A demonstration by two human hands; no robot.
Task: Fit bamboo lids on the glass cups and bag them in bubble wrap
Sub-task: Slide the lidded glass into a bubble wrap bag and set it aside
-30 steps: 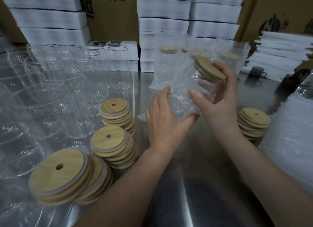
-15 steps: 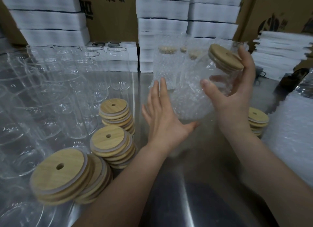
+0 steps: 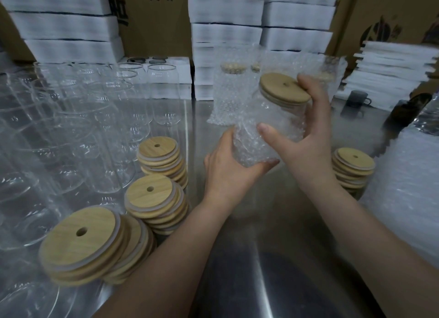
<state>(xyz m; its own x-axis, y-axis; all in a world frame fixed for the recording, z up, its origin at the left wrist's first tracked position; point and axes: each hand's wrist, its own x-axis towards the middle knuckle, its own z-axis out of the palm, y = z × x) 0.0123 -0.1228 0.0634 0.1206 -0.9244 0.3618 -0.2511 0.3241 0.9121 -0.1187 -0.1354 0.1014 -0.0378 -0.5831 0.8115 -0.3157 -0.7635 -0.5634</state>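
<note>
My right hand (image 3: 306,139) grips the round bamboo-lidded clear glass cup (image 3: 278,108), fingers curled over its lid; my left hand (image 3: 228,168) clasps its bubble wrap (image 3: 251,149) covered base.

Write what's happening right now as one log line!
step: bagging | left hand: grips bubble wrap bag bottom | right hand: grips glass cup by bamboo lid | lid: on, above bag

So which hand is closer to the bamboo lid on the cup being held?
Right. The right hand curls its fingers over the far edge of the lid; the left hand grips the base of the bubble-wrapped cup, below the lid.
</note>
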